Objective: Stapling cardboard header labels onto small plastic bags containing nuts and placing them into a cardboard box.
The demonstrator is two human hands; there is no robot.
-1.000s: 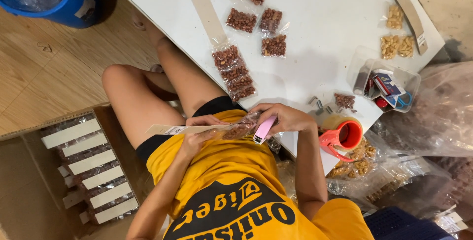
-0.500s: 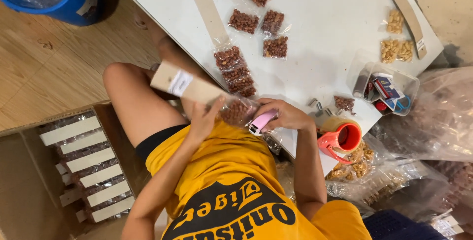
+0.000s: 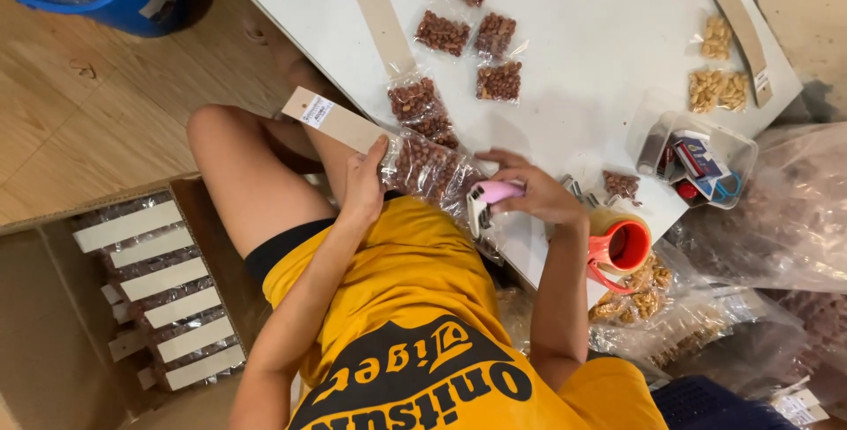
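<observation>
My left hand grips a tan card strip with a white label, nut bags hanging from it at the counter edge. My right hand is closed round a pink stapler beside them.

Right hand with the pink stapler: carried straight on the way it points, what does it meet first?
Probably the packets of brown nuts on the cardboard strip held by the left hand; depth is unclear.

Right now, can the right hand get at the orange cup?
Probably yes: the right hand sits just beside the orange cup with nothing between them, though it is gripping a pink stapler.
</observation>
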